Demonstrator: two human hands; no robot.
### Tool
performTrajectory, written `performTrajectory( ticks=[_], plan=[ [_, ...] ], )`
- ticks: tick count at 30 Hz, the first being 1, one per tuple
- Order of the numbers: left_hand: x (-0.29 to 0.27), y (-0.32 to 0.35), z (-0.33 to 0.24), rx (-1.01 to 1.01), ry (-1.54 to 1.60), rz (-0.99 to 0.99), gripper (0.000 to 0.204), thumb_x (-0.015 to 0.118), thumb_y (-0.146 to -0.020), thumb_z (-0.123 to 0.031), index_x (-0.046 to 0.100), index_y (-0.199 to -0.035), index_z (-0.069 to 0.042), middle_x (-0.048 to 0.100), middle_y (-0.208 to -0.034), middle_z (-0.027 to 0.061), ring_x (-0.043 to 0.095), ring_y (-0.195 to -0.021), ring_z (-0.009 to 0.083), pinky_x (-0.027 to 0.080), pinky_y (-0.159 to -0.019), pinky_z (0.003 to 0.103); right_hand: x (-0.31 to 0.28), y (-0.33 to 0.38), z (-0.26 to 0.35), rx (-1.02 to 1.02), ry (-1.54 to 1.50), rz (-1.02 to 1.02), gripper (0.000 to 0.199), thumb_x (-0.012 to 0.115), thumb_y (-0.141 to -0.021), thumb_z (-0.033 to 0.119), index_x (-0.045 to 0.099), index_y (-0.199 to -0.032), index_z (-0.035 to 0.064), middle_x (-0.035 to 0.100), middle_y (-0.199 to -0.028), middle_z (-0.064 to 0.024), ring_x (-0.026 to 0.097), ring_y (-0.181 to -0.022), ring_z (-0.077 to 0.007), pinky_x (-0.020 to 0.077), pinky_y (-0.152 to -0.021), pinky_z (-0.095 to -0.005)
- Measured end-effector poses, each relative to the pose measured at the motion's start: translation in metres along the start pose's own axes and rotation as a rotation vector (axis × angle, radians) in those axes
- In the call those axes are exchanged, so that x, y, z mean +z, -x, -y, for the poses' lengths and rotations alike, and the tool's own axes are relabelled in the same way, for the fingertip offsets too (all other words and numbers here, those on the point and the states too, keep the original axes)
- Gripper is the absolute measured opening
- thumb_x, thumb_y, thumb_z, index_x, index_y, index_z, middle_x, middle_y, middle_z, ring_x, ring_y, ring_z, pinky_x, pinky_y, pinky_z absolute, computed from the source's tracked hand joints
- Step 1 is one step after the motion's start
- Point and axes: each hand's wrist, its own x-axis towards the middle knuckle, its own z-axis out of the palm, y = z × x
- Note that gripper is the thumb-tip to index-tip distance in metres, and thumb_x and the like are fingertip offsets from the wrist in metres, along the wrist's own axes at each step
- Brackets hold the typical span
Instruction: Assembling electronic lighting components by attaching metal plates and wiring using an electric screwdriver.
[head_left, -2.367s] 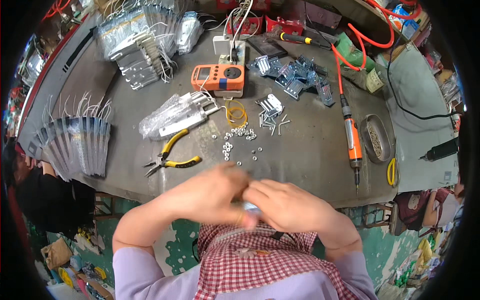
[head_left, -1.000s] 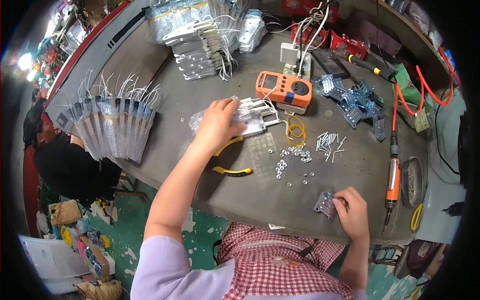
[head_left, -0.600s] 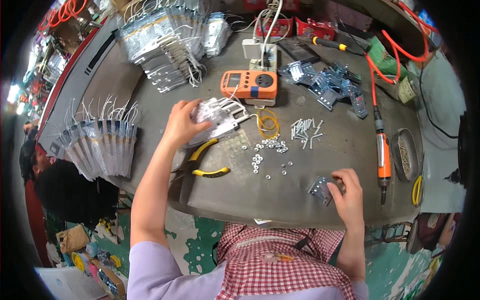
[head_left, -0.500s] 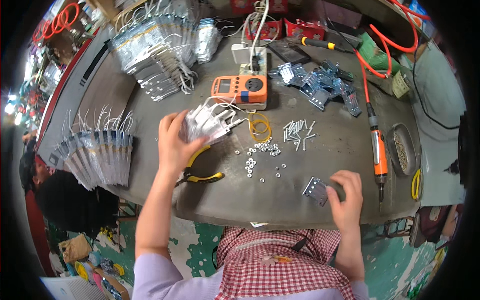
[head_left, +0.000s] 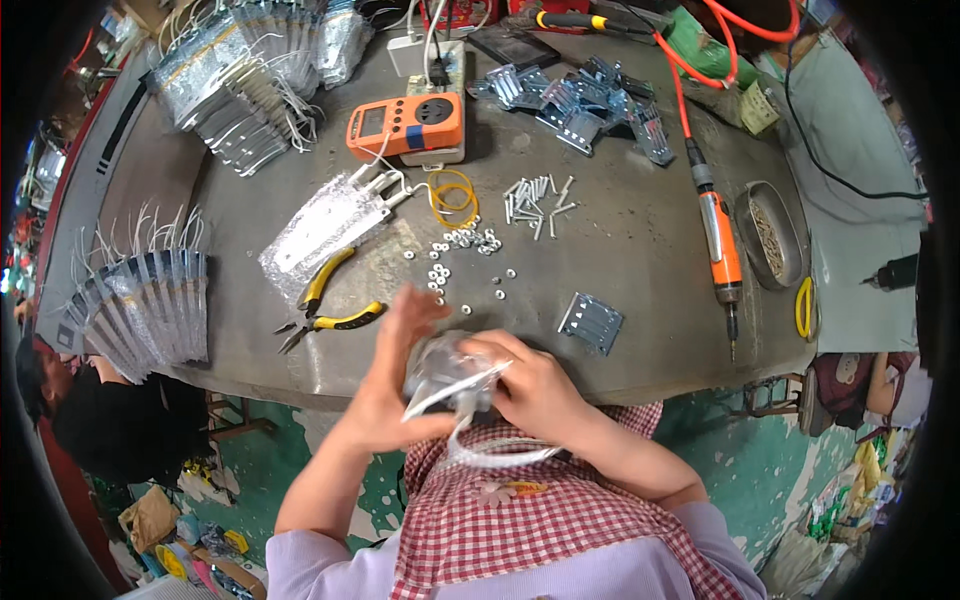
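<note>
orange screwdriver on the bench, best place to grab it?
Grip the orange screwdriver around its thick orange body, coming from above. It lies flat on the table, bit toward the near edge, hose at the far end, with bare table along the body's left side.

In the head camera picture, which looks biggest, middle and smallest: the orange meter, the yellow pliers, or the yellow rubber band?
1. Orange meter, biggest.
2. Yellow pliers: nearly as long as the meter but much thinner.
3. Yellow rubber band, smallest.
The fisheye bends things, so the top two are close.
</note>
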Motion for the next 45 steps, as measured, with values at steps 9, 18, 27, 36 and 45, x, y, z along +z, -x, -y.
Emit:
performTrajectory(
  ticks=[9, 18, 27, 36, 45],
  plan=[
    [0.018, -0.016, 0.006, -0.444, 0.719, 0.114, 0.047, 0.053, -0.090, -0.018, 0.037, -0.130, 0.000, 0.059, -0.105, 0.0206, 0.062, -0.092, 0.0286, 0.051, -0.076, 0.039, -0.074, 0.016, -0.020, 0.040, 0.587, -0.480, 0.021, 0.064, -0.071, 0.000, 0.059, -0.092, 0.0013, 0.055, -0.096, -0.0135, 0.059, -0.073, -0.0277, 0.0492, -0.065, -0.0333],
    [0.059, -0.020, -0.006, -0.599, 0.766, 0.236, 0.041, 0.048, -0.093, -0.021, 0.034, -0.126, -0.001, 0.057, -0.110, 0.0133, 0.060, -0.085, 0.0152, 0.051, -0.071, 0.029, -0.051, -0.001, -0.001, -0.014, 0.149, -0.460, 0.014, 0.071, -0.072, 0.002, 0.062, -0.084, 0.0025, 0.057, -0.080, -0.0083, 0.059, -0.063, -0.0172, 0.0464, -0.054, -0.0245],
    [0.038, -0.017, -0.004, -0.581, 0.598, -0.122, 0.059, 0.035, -0.091, -0.047, 0.055, -0.103, 0.007, 0.062, -0.076, 0.0144, 0.061, -0.063, 0.0206, 0.050, -0.057, 0.031, -0.086, -0.063, -0.057, -0.065, 0.442, -0.317, 0.009, 0.061, -0.076, 0.003, 0.057, -0.083, 0.0013, 0.056, -0.082, -0.0118, 0.058, -0.075, -0.0303, 0.0464, -0.065, -0.0369],
    [0.028, -0.023, 0.004, -0.504, 0.648, -0.249, 0.050, 0.037, -0.092, -0.041, 0.051, -0.109, 0.005, 0.062, -0.088, 0.0152, 0.060, -0.069, 0.0193, 0.051, -0.060, 0.031, -0.084, -0.070, -0.022, 0.260, 0.116, -0.048, 0.011, 0.061, -0.079, 0.004, 0.058, -0.089, 0.0010, 0.059, -0.083, -0.0095, 0.061, -0.073, -0.0191, 0.0493, -0.066, -0.0292],
    [0.040, -0.021, 0.002, -0.360, 0.270, -0.231, 0.035, 0.041, -0.095, -0.028, 0.053, -0.111, 0.001, 0.059, -0.074, 0.0035, 0.053, -0.065, 0.0072, 0.045, -0.057, 0.024, -0.047, -0.035, 0.010, -0.128, 0.249, -0.100, 0.012, 0.063, -0.075, 0.001, 0.056, -0.085, 0.0009, 0.055, -0.076, -0.0106, 0.059, -0.068, -0.0253, 0.0486, -0.061, -0.0305]
  ],
)
